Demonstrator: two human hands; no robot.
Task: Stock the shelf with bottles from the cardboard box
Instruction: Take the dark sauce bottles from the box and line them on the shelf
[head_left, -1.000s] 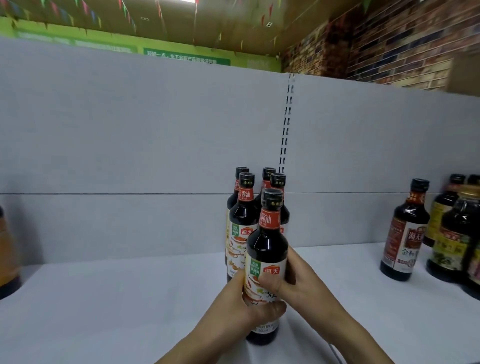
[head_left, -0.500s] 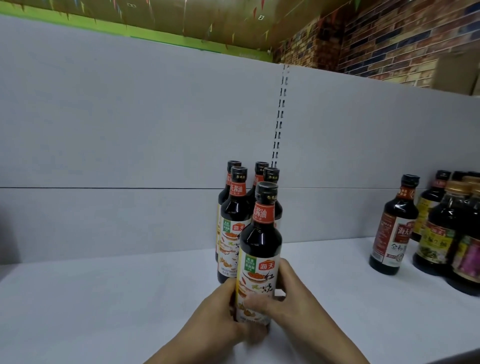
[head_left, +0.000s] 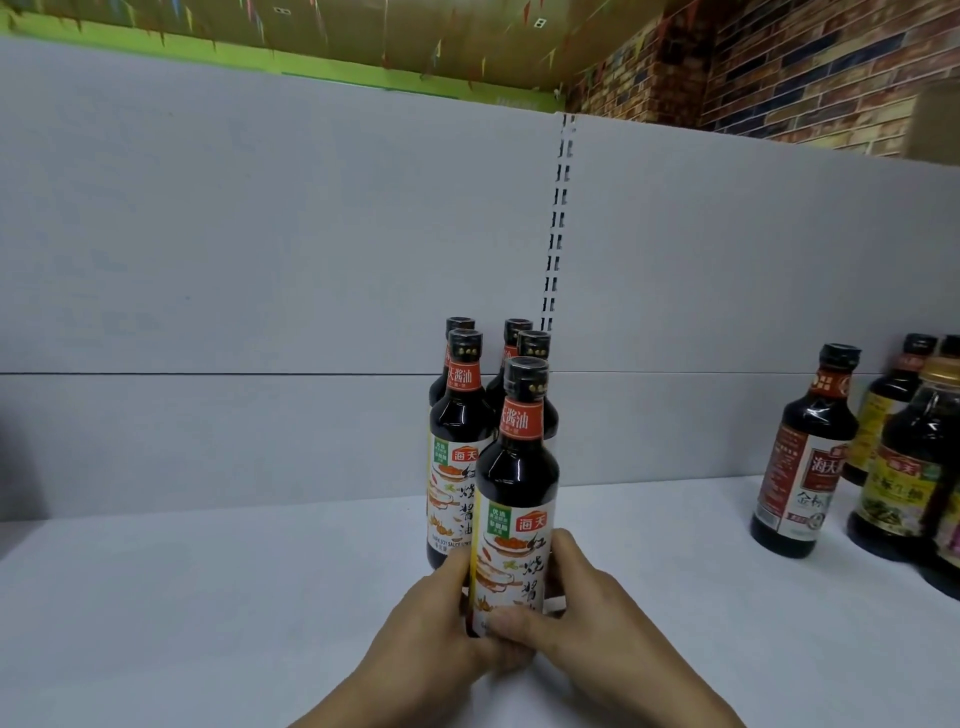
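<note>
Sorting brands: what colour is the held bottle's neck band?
The bottle has an orange-red neck band; head view.

Your white shelf (head_left: 208, 597) carries a tight group of soy sauce bottles (head_left: 460, 415) near its middle: four stand upright in two rows, with the front bottle (head_left: 517, 493) just before them (its foot is hidden). Well apart to your right, a single dark bottle (head_left: 802, 457) stands upright, and just beside it more bottles (head_left: 904, 499) crowd at the edge of view.

Dark bottles (head_left: 514, 467) with black caps, orange neck bands and white-orange labels; white shelf (head_left: 208, 597), red-brick wall (head_left: 805, 67).
</note>
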